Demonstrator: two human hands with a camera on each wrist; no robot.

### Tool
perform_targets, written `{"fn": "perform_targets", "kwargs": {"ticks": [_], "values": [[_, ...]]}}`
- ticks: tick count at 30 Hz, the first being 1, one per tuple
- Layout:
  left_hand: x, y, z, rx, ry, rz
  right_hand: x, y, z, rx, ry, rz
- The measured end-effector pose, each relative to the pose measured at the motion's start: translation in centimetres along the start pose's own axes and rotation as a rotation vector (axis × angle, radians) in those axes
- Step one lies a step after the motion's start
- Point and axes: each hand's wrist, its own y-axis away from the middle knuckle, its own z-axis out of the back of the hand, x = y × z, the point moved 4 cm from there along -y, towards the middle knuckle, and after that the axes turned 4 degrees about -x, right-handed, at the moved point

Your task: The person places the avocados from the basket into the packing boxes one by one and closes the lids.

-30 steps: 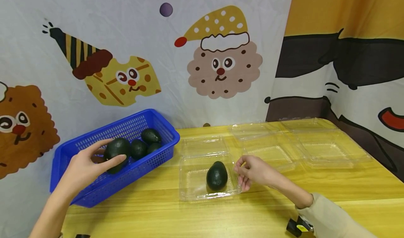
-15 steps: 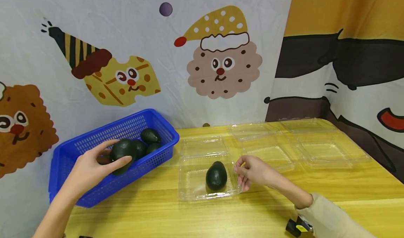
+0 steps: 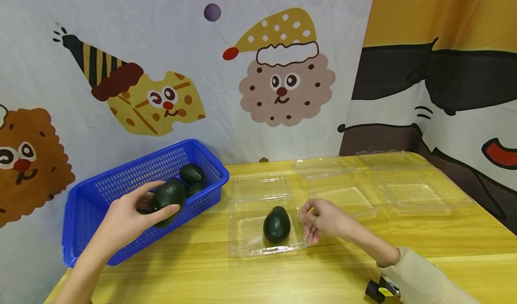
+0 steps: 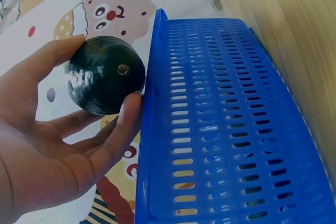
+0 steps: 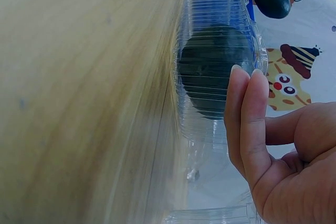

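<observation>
My left hand (image 3: pixel 131 214) holds a dark green avocado (image 3: pixel 170 195) between thumb and fingers, raised above the front side of the blue plastic basket (image 3: pixel 206 205). In the left wrist view the avocado (image 4: pixel 105 74) shows its stem end, beside the basket's rim. More avocados (image 3: pixel 192 173) lie in the basket's right end. A clear clamshell container (image 3: pixel 246 245) stands with its lid folded back, and one avocado (image 3: pixel 277 225) sits in its right half. At its right edge my right hand (image 3: pixel 323 219) pinches the rim, the exact contact partly hidden.
Two more clear clamshell containers (image 3: pixel 343 196) (image 3: pixel 420 194) lie with lids back on the wooden table (image 3: pixel 202 277), to the right. A small black object (image 3: pixel 375 291) is by the right sleeve (image 3: pixel 420 277). A cartoon-printed cloth (image 3: pixel 226 138) hangs behind the table.
My left hand has moved right with the avocado, from over the basket's middle to its front right side. The right hand and the container have stayed in place.
</observation>
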Motion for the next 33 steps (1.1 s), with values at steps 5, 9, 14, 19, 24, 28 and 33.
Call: {"fn": "perform_targets", "kwargs": {"ticks": [5,9,14,19,24,28,33], "values": [[-0.4,0.1,-0.2,0.0,0.009,-0.008,0.0,0.0,0.0,-0.005,0.009,-0.002],[-0.7,0.1,-0.4,0.007,0.012,-0.004,0.0,0.0,0.0,-0.005,0.01,0.0],[-0.9,0.2,-0.9,0.025,0.016,0.007,0.0,0.0,0.0,0.001,0.005,-0.001],[-1.2,0.2,-1.4,0.045,0.026,-0.002,0.0,0.1,-0.1,-0.001,-0.004,0.0],[-1.8,0.1,-1.7,0.027,0.029,-0.027,0.0,0.0,-0.2,-0.003,-0.002,0.001],[-2.2,0.0,-1.9,0.023,0.043,-0.042,0.0,-0.1,-0.1,-0.002,0.008,-0.003],[-2.6,0.2,-2.4,0.031,0.068,-0.047,0.0,-0.1,-0.1,0.002,0.012,0.0]]}}
